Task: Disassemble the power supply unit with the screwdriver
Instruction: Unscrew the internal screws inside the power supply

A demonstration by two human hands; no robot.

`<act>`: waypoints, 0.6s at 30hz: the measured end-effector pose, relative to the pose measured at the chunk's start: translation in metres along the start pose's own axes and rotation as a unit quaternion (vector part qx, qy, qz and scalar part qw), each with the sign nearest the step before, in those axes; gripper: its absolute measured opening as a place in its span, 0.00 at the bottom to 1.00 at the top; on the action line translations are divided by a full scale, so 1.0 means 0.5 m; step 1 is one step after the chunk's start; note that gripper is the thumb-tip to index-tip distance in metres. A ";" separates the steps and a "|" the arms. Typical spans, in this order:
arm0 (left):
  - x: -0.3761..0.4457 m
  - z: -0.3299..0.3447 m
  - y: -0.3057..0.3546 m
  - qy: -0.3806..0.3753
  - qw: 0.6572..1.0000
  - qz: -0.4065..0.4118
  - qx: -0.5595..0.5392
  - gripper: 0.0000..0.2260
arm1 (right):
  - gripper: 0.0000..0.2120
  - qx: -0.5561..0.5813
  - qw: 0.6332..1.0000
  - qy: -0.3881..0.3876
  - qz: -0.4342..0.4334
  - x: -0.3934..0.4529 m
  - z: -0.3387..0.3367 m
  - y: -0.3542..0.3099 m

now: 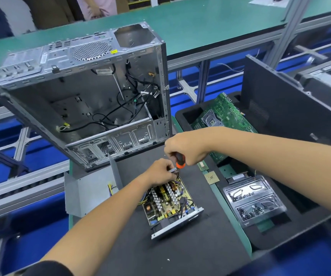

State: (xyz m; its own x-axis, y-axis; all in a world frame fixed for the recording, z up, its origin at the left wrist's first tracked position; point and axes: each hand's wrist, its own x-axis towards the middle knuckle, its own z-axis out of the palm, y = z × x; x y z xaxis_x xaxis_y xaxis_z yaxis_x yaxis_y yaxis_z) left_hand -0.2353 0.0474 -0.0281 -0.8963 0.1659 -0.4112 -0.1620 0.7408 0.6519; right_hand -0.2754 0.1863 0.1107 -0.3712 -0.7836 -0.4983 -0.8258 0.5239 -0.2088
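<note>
- Power supply unit (170, 204), lid off, lies on the black mat (180, 251), just below both hands.
- Left hand (159, 172) pinches its far edge.
- Right hand (184, 148) grips the screwdriver (180, 160) upright above that edge.
- Computer case (85, 96) stands behind.

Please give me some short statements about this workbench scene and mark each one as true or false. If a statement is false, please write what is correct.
1. The right hand grips a screwdriver with an orange and black handle. True.
2. The power supply unit has its cover on, so no circuit board shows. False: it is open and the circuit board shows.
3. The left hand grips the far end of the power supply unit. True.
4. The computer case holds a motherboard. False: only loose cables show inside; a green motherboard lies to the right, outside the case.
5. A clear tray holding small dark parts lies right of the power supply unit. True.
</note>
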 end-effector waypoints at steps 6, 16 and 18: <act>0.002 -0.001 -0.001 -0.006 1.000 0.000 -0.002 0.07 | 0.08 -0.059 0.995 0.051 0.057 0.002 0.023 -0.016; -0.004 0.001 0.001 -0.006 1.000 0.005 -0.009 0.09 | 0.11 0.007 0.998 0.060 -0.020 -0.006 0.009 -0.007; -0.001 0.000 0.001 -0.008 1.000 0.007 -0.011 0.07 | 0.06 0.002 0.997 0.078 0.014 -0.003 0.021 -0.005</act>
State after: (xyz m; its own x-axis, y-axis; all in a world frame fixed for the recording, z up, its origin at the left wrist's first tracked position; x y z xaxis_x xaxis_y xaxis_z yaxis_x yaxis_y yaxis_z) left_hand -0.2349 0.0477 -0.0277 -0.8919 0.1865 -0.4121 -0.1592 0.7233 0.6719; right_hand -0.2683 0.1898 0.1030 -0.4552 -0.8109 -0.3677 -0.8129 0.5470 -0.2000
